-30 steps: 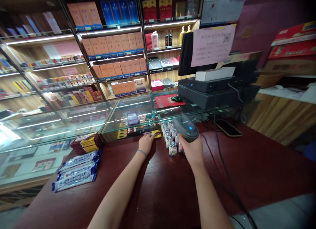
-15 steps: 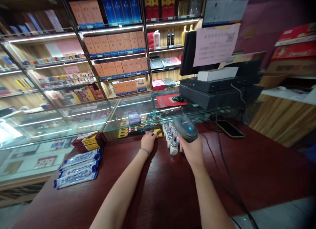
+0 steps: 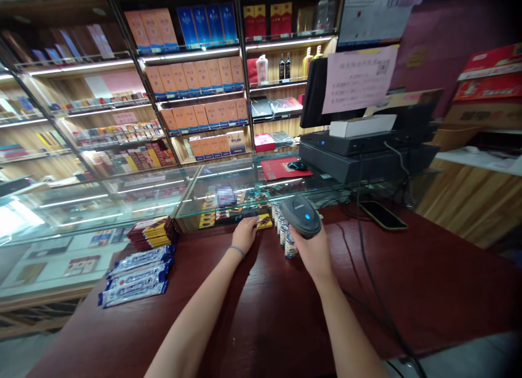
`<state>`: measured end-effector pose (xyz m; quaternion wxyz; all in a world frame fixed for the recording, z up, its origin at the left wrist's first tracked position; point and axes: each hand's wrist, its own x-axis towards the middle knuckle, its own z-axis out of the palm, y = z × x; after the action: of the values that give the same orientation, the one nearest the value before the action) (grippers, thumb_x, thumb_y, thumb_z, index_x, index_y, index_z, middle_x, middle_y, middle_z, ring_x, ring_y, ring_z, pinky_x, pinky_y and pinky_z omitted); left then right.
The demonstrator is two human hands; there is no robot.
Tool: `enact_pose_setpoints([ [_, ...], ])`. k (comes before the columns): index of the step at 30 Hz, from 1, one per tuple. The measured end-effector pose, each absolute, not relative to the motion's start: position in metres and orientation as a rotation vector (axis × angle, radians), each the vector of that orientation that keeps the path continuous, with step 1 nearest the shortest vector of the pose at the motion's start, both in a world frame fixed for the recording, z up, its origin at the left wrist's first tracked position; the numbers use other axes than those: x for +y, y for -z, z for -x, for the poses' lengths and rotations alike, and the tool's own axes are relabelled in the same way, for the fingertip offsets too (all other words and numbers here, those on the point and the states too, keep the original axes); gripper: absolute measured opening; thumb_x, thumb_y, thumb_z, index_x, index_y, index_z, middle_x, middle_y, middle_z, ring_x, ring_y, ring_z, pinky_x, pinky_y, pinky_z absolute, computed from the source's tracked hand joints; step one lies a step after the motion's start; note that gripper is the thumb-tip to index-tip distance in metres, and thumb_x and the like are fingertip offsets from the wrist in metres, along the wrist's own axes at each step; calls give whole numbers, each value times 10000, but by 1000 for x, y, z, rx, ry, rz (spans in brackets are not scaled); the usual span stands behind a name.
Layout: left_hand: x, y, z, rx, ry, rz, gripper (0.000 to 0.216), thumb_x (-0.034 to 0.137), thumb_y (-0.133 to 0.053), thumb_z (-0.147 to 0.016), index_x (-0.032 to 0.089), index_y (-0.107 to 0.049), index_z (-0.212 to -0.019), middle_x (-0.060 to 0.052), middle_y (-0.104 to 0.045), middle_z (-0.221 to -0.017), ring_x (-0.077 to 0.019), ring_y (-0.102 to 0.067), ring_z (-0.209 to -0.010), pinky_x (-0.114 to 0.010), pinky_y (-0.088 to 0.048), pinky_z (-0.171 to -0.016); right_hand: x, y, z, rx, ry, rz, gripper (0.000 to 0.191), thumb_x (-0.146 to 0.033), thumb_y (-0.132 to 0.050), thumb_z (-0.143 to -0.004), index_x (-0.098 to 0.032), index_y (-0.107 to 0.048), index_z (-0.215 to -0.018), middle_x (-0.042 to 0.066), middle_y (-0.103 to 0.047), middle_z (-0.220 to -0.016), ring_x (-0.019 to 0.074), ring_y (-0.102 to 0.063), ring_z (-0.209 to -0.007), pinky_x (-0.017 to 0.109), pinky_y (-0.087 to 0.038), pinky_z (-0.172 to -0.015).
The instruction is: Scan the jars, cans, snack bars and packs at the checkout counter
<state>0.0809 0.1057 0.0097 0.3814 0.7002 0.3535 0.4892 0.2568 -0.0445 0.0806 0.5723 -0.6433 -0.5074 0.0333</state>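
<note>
My right hand point(image 3: 313, 252) is wrapped round a dark grey barcode scanner point(image 3: 299, 215) with a blue light on top. The scanner hangs above several small jars point(image 3: 290, 247) with printed labels and hides part of them. By the glass counter, my left hand point(image 3: 244, 234) has its fingers closed over the left end of a yellow chocolate bar point(image 3: 264, 221) lying flat; the fingertips are partly hidden. To the left stand a stack of maroon-and-yellow chocolate bars point(image 3: 150, 232) and several blue-and-white long packets point(image 3: 136, 277).
A glass display counter point(image 3: 212, 177) runs behind the dark red table point(image 3: 261, 323). A phone point(image 3: 383, 215) and a black cable point(image 3: 369, 264) lie on the right. Beyond are a monitor point(image 3: 313, 92), a mouse point(image 3: 297, 165) and shelves of boxes.
My right hand has brought the scanner a little to the left, over the jars. My left hand stays at the chocolate bar. The view has shifted slightly.
</note>
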Motion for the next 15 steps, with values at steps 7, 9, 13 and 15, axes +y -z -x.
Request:
enact_pose_setpoints([
  [7,90,-49,2,1108,-1399,-2132,283,163,-647,-835,289,-735,-1073,-92,-690,-1123,-284,-594,-1132,-459,-367,-1132,-52,-85,-206,-1300,-173,1507,491,-376,-617,-788,-201,-564,-1244,135,-757,-984,333,-713,-997,421,-568,-799],
  [9,86,-59,36,1239,-1395,-2298,304,190,-576,-892,281,-702,-1153,-97,-674,-1145,-280,-585,-1130,-449,-401,-1095,-54,-84,-195,-1375,-188,1537,457,-372,-601,-791,-224,-570,-1222,118,-761,-954,332,-724,-960,408,-566,-767],
  [13,81,-71,103,1588,-1348,-2536,339,214,-494,-940,221,-642,-1245,-122,-632,-1176,-282,-559,-1132,-448,-443,-1043,-54,-78,-177,-1459,-228,1595,457,-383,-601,-779,-240,-571,-1212,92,-765,-886,334,-738,-890,366,-545,-681],
  [15,79,-73,132,1759,-1309,-2581,349,214,-492,-940,203,-626,-1262,-135,-602,-1222,-288,-542,-1160,-452,-441,-1047,-53,-73,-169,-1499,-227,1588,466,-392,-595,-779,-234,-563,-1216,98,-767,-891,335,-737,-904,358,-534,-688],
])
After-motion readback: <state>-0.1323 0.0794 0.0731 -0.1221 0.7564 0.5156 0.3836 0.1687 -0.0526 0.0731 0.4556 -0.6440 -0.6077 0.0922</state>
